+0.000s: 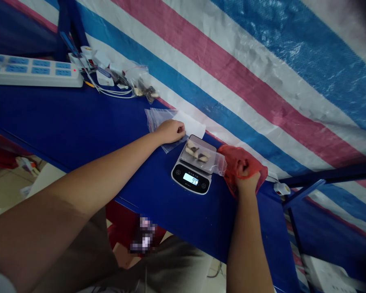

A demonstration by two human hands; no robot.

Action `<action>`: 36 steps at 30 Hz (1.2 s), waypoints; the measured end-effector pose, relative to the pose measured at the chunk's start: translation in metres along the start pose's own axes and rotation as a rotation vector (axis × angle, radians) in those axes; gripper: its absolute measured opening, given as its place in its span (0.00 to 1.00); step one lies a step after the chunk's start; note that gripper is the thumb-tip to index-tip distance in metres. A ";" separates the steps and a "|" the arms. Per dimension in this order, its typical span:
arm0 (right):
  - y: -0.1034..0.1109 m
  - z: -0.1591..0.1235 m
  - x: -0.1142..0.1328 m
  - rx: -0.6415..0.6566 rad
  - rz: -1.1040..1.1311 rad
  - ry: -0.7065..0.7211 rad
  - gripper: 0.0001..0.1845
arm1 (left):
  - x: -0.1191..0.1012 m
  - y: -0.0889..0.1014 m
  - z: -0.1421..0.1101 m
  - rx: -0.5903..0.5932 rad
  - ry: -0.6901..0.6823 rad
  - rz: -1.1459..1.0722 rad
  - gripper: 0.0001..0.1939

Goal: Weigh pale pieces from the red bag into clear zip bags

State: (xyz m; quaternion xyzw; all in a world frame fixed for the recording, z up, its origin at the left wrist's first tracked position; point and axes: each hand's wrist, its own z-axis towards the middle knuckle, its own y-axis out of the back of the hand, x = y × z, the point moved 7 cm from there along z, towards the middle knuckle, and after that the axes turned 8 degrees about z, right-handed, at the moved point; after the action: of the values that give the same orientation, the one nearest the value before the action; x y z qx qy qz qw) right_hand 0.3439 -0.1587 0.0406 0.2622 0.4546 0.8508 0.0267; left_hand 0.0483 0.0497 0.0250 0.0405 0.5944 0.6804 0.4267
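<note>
A small digital scale (191, 180) stands on the blue table, its display lit. On its platform lies a clear plastic bag (201, 156) with several pale, brownish pieces inside. My left hand (171, 131) rests closed on a pile of clear zip bags (157, 118) and a white paper (191, 123) just left of the scale. To the scale's right, my right hand (245, 173) is closed inside a red mesh bag (232, 156), gripping it.
A white power strip (33, 72) lies at the far left of the table (79, 122). Beside it are plugs, white cables and a filled clear bag (140, 83). A striped tarpaulin (262, 73) hangs behind. A blue frame bar (301, 193) sits to the right.
</note>
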 end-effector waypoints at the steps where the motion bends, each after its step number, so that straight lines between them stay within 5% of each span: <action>1: 0.003 0.000 -0.007 0.001 -0.019 -0.021 0.25 | 0.000 0.000 0.000 0.001 0.000 -0.003 0.09; 7: 0.047 -0.009 -0.035 0.040 -0.187 -0.228 0.21 | 0.000 -0.001 0.001 -0.008 -0.013 -0.001 0.09; 12: 0.068 -0.012 -0.028 -0.042 -0.144 -0.256 0.21 | 0.001 -0.001 0.001 -0.006 -0.004 -0.003 0.09; 18: 0.095 -0.022 0.002 -0.430 -0.107 -0.296 0.19 | 0.000 -0.001 0.000 0.004 0.001 -0.012 0.09; 22: 0.106 -0.028 0.008 -0.653 0.180 -0.310 0.07 | 0.000 -0.001 0.000 0.003 -0.005 -0.014 0.09; 28: 0.063 -0.016 0.019 -0.320 0.910 -0.330 0.17 | 0.001 -0.002 0.001 -0.009 -0.009 -0.017 0.09; 36: 0.036 -0.022 0.027 0.155 1.076 -0.451 0.22 | 0.000 0.000 0.000 -0.002 -0.017 -0.014 0.08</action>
State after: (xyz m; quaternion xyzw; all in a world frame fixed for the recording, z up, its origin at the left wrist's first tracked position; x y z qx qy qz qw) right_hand 0.3173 -0.1883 0.0703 0.6316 0.3014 0.6323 -0.3322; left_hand 0.0487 0.0500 0.0249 0.0416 0.5902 0.6778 0.4366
